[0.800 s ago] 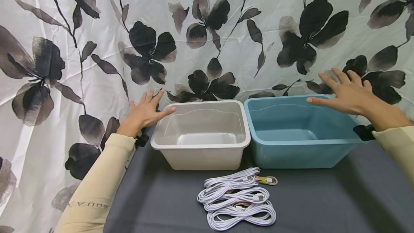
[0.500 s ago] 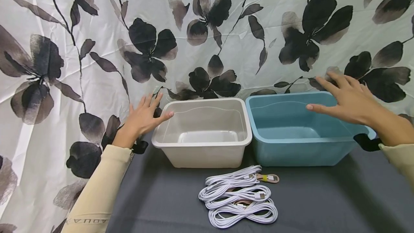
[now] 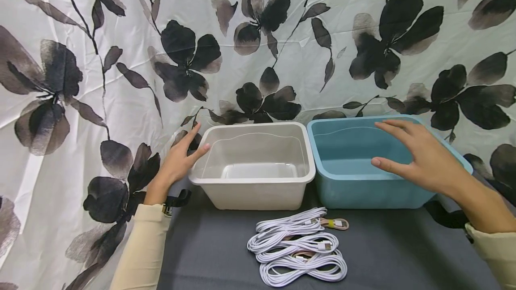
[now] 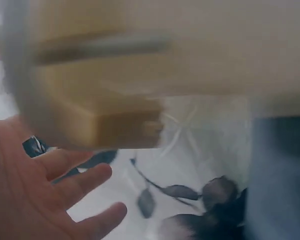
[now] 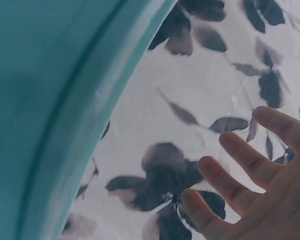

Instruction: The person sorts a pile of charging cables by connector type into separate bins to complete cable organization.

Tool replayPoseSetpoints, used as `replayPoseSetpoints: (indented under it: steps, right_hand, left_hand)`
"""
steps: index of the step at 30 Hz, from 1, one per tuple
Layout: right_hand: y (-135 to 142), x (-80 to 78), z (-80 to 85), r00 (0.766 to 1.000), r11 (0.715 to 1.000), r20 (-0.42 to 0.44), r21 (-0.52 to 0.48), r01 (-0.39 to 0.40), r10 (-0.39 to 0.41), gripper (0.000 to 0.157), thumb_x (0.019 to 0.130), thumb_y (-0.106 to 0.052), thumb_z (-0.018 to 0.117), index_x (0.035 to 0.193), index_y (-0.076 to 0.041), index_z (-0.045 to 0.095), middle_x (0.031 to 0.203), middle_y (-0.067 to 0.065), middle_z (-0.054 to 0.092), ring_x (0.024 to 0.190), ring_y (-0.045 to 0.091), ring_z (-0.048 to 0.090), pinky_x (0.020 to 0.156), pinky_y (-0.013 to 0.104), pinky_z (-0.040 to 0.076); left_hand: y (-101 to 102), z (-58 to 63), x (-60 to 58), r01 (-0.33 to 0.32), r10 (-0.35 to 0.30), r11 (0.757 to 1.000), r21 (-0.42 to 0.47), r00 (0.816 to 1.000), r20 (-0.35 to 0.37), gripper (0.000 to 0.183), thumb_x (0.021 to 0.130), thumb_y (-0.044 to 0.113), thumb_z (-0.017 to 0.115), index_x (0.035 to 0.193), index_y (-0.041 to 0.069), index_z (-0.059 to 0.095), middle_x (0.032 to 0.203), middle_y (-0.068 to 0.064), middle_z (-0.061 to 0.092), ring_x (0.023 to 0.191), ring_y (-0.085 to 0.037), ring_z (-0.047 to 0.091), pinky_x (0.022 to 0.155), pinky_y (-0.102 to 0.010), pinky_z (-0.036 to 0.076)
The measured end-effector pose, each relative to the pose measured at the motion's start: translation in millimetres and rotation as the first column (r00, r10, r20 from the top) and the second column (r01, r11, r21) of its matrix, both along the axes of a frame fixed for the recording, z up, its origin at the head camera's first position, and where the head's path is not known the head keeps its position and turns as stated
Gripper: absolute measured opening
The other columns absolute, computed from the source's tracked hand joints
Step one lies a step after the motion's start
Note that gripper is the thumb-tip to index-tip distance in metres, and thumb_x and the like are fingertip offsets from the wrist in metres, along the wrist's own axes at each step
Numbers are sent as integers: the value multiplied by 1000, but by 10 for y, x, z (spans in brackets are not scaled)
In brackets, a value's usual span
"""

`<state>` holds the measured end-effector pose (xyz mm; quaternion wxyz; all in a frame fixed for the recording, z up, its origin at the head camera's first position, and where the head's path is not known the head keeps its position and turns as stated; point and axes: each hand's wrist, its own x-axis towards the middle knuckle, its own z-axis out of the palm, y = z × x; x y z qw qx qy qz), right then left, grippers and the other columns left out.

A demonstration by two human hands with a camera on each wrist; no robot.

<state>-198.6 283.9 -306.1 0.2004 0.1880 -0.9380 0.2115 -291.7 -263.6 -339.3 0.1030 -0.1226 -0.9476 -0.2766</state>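
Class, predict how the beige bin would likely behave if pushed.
The beige bin would probably feel light, as nothing shows inside it. Its even rim and smooth walls suggest it would stay fairly stiff. Standing upright on a flat base, it seems unlikely to roll.

No legible text in any view

In the head view, no words, numbers or brands can be read. At the lower centre, the stacked coils of white round cable (image 3: pixel 296 249) include a small pale plug (image 3: pixel 324 245), too small to tell any marking on it. To the right of the top coil, a yellow band (image 3: pixel 330 223) wraps a beige looped cable (image 3: pixel 324 222), likewise too small. Across the upper left wrist view, a cream-coloured shape (image 4: pixel 205 65) is blurred beyond reading.
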Motion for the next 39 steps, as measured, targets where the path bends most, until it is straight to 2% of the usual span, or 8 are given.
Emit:
replayPoseSetpoints:
  steps: [6,11,13,16,19,24,32,39]
  right_hand:
    - [-206,164,-150,996,991,-48,-101,-84,80,82,73,-29,82,145,-30,42,146,13,42,132,42,34,93,69,26]
    - [-363,262,-275,990,980,-59,-145,-136,129,81,72,-22,82,143,-29,44,143,6,45,134,24,35,94,62,31]
    - [-429,290,-330,988,977,-64,-153,-146,138,81,72,-20,83,143,-30,45,142,1,46,133,13,34,99,50,32]
    - [-538,324,-420,985,974,-68,-156,-166,157,81,71,-19,83,142,-30,46,139,-5,48,129,2,35,99,28,30]
    - [-654,341,-509,977,965,-59,-156,-211,204,79,72,-20,83,141,-29,47,137,-8,48,128,1,38,97,15,28]
    - [-832,332,-651,949,932,-34,-183,-313,312,72,74,-20,82,138,-26,49,136,-9,49,126,4,43,100,10,28]
    - [-1061,326,-823,885,859,-158,-218,-464,438,66,72,-12,82,131,-23,56,129,-6,56,120,8,51,101,10,31]
    - [-1234,274,-982,866,847,-37,-190,-496,498,53,81,-24,76,129,-30,55,126,-13,56,114,4,53,94,17,42]
  left_hand:
    - [-64,-294,-68,16,-21,962,273,1000,14,62,93,53,51,148,49,22,157,-7,32,139,-37,36,104,-61,33]
    - [-94,-526,-83,163,-175,815,556,984,-31,56,99,27,50,151,24,31,157,-10,31,142,-32,33,110,-40,35]
    - [-93,-600,-77,206,-223,753,625,973,-52,54,100,21,46,151,17,31,157,-12,30,143,-31,32,107,-28,35]
    - [-88,-703,-64,225,-259,689,688,964,-56,52,100,17,41,151,14,31,156,-12,31,140,-28,34,98,-19,39]
    - [-82,-788,-52,228,-279,638,735,959,-54,52,99,15,37,151,14,31,156,-10,32,135,-25,37,95,-21,41]
    - [-70,-870,-69,268,-317,585,765,944,-88,57,96,15,33,153,13,25,158,-10,26,134,-22,36,97,-27,39]
    - [-52,-925,-83,315,-345,534,785,929,-137,64,90,15,35,153,10,25,157,-11,25,134,-24,35,99,-29,40]
    - [-55,-948,-92,349,-362,480,805,915,-181,67,88,15,35,153,6,23,158,-12,21,134,-28,33,99,-31,38]
